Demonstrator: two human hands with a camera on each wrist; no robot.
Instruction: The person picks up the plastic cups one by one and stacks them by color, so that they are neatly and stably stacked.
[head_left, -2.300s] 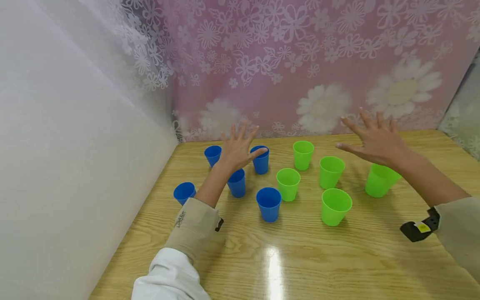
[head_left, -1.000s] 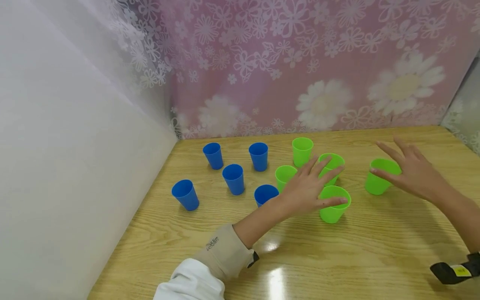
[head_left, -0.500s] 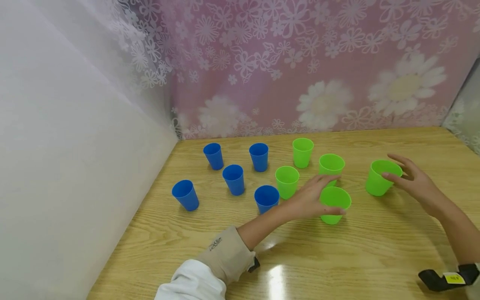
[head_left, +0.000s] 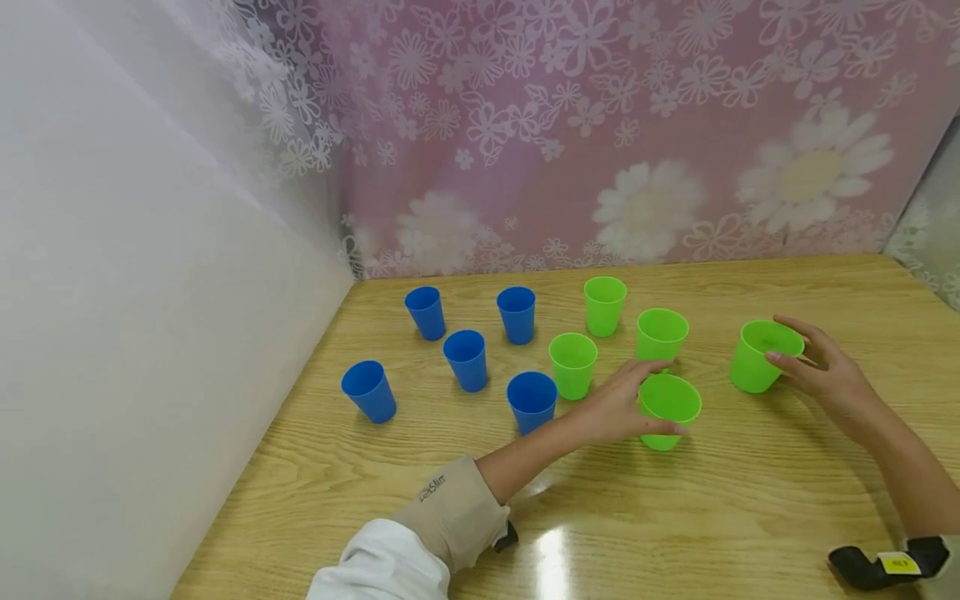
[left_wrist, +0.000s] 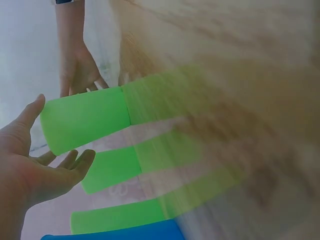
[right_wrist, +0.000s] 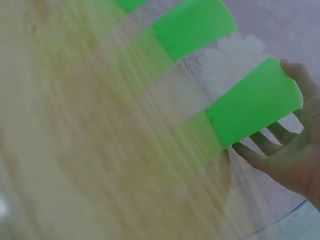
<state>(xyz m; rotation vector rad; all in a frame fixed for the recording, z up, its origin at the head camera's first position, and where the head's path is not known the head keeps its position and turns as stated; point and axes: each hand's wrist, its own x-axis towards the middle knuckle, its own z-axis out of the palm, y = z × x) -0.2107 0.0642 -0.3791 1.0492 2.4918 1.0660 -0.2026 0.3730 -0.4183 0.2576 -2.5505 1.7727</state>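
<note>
In the head view, my left hand (head_left: 618, 407) is around the front green cup (head_left: 670, 400), thumb across its near side and fingers behind the rim. The left wrist view shows the thumb right at this cup's rim, with the fingers loosely spread along the other side. My right hand (head_left: 840, 383) holds the rightmost green cup (head_left: 753, 367) by its right side. From the right wrist view, its thumb lies at the rim of that cup (right_wrist: 255, 105) while the fingers reach round behind. Both cups stand upright on the wooden table (head_left: 420, 492).
More green cups (head_left: 573, 367) stand upright between the hands and the back curtain (head_left: 517, 150). Several blue cups (head_left: 467, 361) stand to the left, one blue cup (head_left: 532, 402) close by the left forearm. A white wall (head_left: 150, 317) borders the left side.
My left hand has swung right from above the blue cups and down to the front green cup. My right hand has come down beside the rightmost green cup and taken hold of it.
</note>
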